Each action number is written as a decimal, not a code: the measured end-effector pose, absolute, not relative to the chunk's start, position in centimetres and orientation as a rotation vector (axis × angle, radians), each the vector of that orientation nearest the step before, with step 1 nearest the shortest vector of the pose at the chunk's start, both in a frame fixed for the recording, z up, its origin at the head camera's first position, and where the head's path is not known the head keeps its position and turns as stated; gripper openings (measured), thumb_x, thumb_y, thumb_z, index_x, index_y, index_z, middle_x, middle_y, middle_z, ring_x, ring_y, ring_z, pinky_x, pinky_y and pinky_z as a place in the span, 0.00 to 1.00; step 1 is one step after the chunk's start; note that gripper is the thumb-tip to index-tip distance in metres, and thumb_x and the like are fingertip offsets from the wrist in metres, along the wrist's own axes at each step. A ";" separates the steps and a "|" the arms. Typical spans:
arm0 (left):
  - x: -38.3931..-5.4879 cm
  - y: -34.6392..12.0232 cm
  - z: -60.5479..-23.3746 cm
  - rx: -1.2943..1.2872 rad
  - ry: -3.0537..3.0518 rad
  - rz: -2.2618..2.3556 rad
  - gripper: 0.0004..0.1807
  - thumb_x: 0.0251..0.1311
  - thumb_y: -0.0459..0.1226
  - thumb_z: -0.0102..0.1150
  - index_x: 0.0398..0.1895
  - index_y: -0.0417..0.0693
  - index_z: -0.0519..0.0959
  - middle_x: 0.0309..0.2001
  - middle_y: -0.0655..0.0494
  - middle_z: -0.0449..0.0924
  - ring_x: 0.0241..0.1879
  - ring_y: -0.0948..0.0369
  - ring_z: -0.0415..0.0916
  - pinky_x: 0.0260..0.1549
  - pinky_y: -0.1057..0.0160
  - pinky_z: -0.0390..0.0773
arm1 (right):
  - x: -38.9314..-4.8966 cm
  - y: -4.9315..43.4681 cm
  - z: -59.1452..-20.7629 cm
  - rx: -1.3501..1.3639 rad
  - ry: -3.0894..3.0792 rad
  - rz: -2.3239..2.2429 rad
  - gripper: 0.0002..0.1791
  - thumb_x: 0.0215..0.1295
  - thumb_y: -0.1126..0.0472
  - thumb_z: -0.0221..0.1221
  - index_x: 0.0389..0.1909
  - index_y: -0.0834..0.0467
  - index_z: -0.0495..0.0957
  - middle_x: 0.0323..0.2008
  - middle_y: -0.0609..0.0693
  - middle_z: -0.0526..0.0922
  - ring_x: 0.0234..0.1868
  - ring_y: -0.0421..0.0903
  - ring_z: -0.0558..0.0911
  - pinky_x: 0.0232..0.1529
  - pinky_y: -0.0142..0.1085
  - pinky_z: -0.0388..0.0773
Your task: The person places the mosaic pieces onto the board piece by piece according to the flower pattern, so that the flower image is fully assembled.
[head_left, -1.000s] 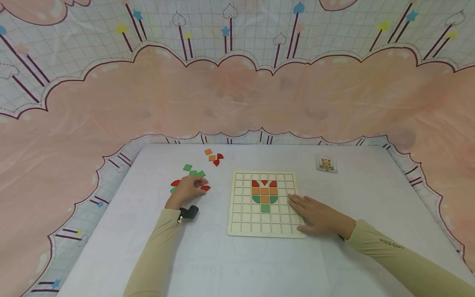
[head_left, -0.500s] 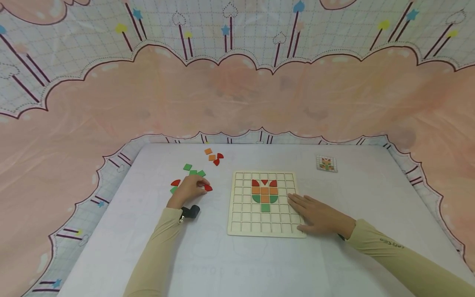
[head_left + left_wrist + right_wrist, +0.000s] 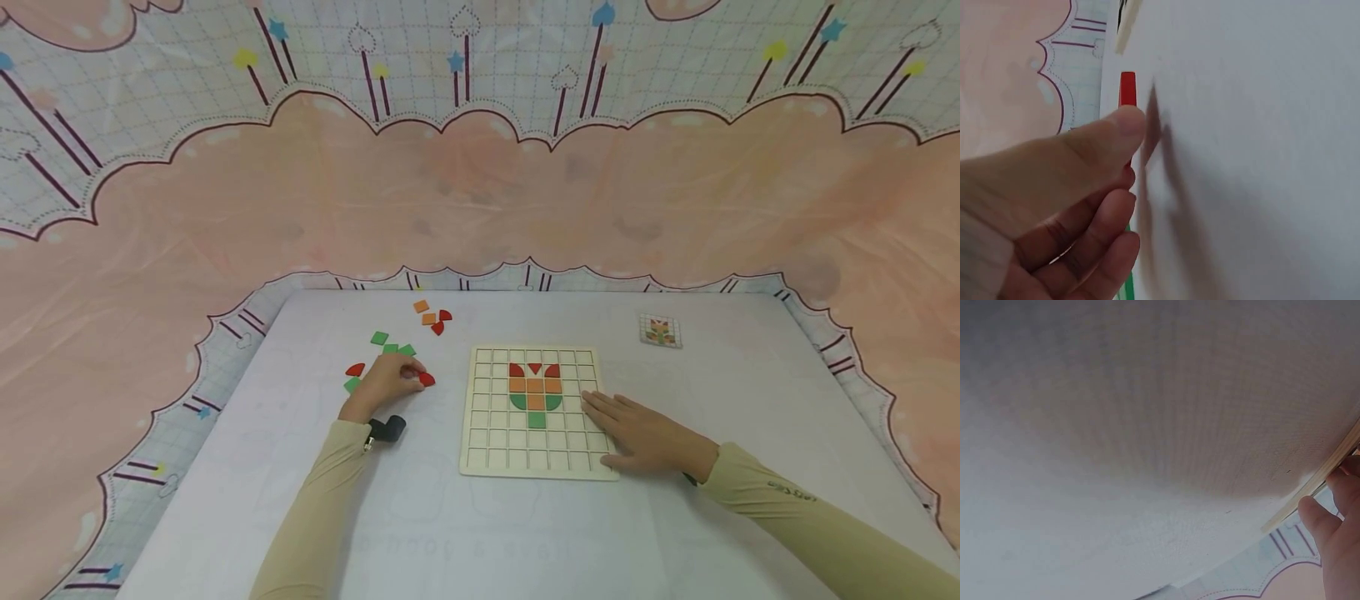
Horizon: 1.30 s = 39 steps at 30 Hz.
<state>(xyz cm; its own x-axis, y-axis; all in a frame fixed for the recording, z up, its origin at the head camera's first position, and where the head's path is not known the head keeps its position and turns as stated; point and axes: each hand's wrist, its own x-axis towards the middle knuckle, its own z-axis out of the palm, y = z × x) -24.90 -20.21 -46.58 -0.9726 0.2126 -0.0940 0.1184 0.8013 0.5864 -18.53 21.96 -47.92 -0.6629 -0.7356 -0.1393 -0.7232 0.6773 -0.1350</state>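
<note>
Between thumb and fingers my left hand [image 3: 384,383] pinches a red quarter-circle tile [image 3: 427,379]; in the left wrist view the red tile [image 3: 1127,89] shows edge-on past the thumb tip, its shadow on the white surface beside it. My right hand [image 3: 647,433] lies with fingers extended over the right edge of a wooden grid board [image 3: 480,454]. Red, orange and green tiles [image 3: 535,387] form a tulip-like figure in the board's cells. The right wrist view shows the fingers [image 3: 1319,519] at the board's edge [image 3: 1310,487].
Several green tiles [image 3: 379,337] and a red tile [image 3: 355,369] lie around the left hand. Farther back are two orange tiles [image 3: 421,307] and two red tiles [image 3: 445,315]. A small pattern card [image 3: 660,331] lies at the back right of the white table [image 3: 525,533].
My left hand has shifted slightly to the right, and the red quarter-circle tile has moved right with it. The right hand and the board have stayed where they were.
</note>
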 end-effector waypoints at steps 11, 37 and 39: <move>-24.2 -15.6 -45.8 0.478 2.775 0.931 0.13 0.52 0.33 0.66 0.42 0.44 0.82 0.41 0.52 0.81 0.43 0.57 0.74 0.51 0.56 0.76 | -18.5 21.9 -47.7 -1.172 2.696 -0.124 0.44 0.63 0.41 0.53 0.72 0.61 0.51 0.74 0.55 0.51 0.73 0.54 0.54 0.70 0.50 0.55; -21.8 -8.3 -47.5 0.702 2.635 0.888 0.12 0.48 0.36 0.70 0.38 0.44 0.83 0.36 0.58 0.81 0.39 0.64 0.74 0.43 0.67 0.76 | -18.5 21.7 -47.7 -1.152 2.693 -0.106 0.44 0.63 0.41 0.53 0.72 0.61 0.51 0.74 0.55 0.51 0.73 0.54 0.54 0.70 0.50 0.56; -21.7 -8.2 -47.6 0.693 2.644 0.864 0.13 0.48 0.37 0.70 0.38 0.45 0.83 0.36 0.59 0.81 0.39 0.64 0.74 0.43 0.67 0.76 | -18.5 21.7 -47.7 -1.156 2.693 -0.105 0.44 0.63 0.41 0.53 0.72 0.61 0.51 0.74 0.55 0.51 0.73 0.54 0.54 0.70 0.50 0.56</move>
